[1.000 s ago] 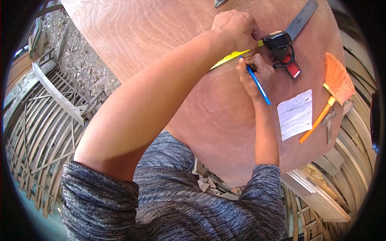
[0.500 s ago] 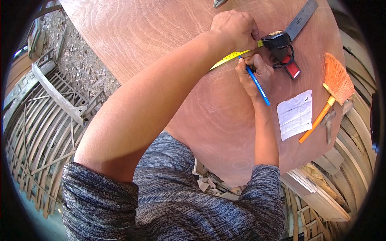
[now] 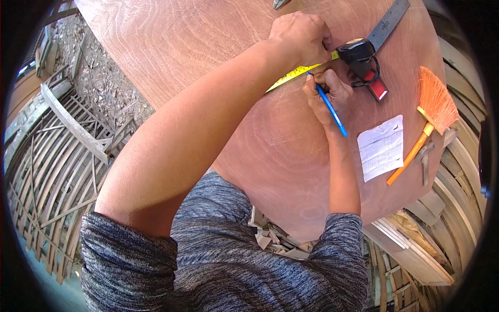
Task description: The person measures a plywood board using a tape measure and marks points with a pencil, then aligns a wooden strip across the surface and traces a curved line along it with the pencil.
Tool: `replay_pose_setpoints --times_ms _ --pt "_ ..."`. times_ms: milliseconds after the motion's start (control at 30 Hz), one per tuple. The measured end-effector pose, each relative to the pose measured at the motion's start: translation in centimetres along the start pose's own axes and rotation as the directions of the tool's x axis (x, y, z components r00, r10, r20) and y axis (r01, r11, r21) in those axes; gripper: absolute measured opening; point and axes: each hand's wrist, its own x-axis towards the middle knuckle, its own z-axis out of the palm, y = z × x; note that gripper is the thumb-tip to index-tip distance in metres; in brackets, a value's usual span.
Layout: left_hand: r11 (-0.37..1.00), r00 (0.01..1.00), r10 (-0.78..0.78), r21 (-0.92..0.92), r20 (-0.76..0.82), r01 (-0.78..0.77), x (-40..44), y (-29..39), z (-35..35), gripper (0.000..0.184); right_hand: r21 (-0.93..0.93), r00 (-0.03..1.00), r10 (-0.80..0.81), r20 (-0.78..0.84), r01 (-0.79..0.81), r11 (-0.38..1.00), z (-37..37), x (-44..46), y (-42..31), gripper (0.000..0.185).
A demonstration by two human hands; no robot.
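Left hand (image 3: 302,39) at the upper middle of the board, knuckles up, fingers curled closed on the yellow measuring-tape blade (image 3: 295,75), just beside the tape's black case (image 3: 357,52); undersides of the fingers hidden. Blade runs from the case across the reddish-brown wooden board (image 3: 280,140) and passes beneath the left forearm.

Right hand (image 3: 330,94) just below, closed in a writing grip around a slim blue pen (image 3: 331,111), its tip close to the blade's lower edge, its other end slanting down over the wrist. Whether the tip touches the wood, cannot tell.

Flat steel rule (image 3: 388,23) extends up and to the right from the case; red-and-black block (image 3: 375,86) lies below the case, a black loop (image 3: 375,73) over it. Creased white paper (image 3: 381,148) with faint lines lies right of the right forearm. Beside it, orange-bristled brush (image 3: 436,101), handle slanting down to the paper's edge. Everything rests on the board.
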Motion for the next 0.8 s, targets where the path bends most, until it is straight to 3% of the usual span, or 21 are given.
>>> replay_pose_setpoints --times_ms 800 --pt "0.998 0.996 -0.069 0.001 0.053 0.069 0.13 0.09 -0.25 0.026 -0.009 0.999 -0.036 -0.004 0.036 0.999 0.06 0.08 -0.07 0.033"
